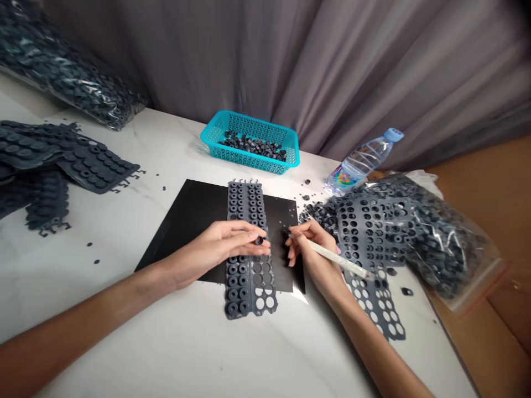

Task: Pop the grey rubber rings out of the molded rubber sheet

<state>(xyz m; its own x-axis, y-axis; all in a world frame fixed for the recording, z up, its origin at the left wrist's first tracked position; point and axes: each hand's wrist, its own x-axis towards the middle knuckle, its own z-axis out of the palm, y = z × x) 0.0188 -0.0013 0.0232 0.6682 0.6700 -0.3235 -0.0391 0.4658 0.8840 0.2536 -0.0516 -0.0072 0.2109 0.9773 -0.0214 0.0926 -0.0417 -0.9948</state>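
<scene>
A grey rubber strip [248, 221] with rows of small rings lies lengthwise on a black mat [194, 213]. Its near right part shows empty holes. My left hand [215, 249] lies across the strip's middle, fingers pinched on a small dark rubber ring [259, 240]. My right hand [309, 249] rests just right of the strip and grips a thin white stick [342, 261] like a pen, its tip pointing toward the strip.
A teal basket [290, 160] with loose rings stands behind the mat. A water bottle [363, 160] lies at the right, beside emptied strips [375, 304] and a clear bag [452, 249] of rings. More strips [50, 166] and another bag [70, 77] sit at the left.
</scene>
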